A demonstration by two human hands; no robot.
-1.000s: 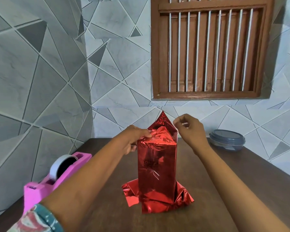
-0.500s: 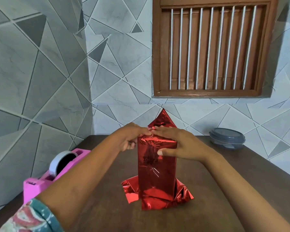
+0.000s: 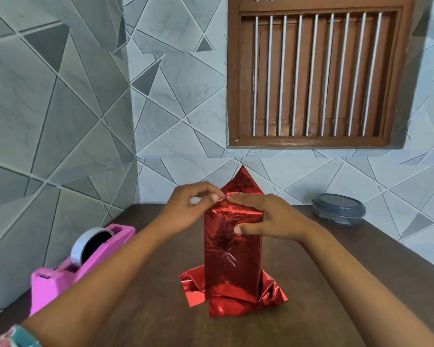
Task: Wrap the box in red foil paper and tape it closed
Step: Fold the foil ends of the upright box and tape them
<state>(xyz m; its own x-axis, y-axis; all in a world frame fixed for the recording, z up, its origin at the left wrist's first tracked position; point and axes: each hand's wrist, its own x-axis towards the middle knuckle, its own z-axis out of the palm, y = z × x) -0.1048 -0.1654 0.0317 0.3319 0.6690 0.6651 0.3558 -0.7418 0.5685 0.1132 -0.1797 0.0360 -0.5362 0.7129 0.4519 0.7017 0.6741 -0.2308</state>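
Pinched between thumb and fingertips, the left hand [image 3: 188, 209] has its grip closed on a small bit of something pale at the top left edge of the box [image 3: 232, 256]; whether it is tape cannot be told. Far left on the brown counter [image 3: 140, 319] sits a pink tape dispenser [image 3: 68, 269] with a white roll in it. At the centre the box stands upright, wrapped in red foil paper [image 3: 243, 182] that rises to a point above and spreads crumpled at its foot. The right hand [image 3: 268, 216] lies flat over the folded top, thumb pressed on the front face. Far right, near the wall, a shallow grey lidded container [image 3: 338, 209] sits closed, its contents hidden.
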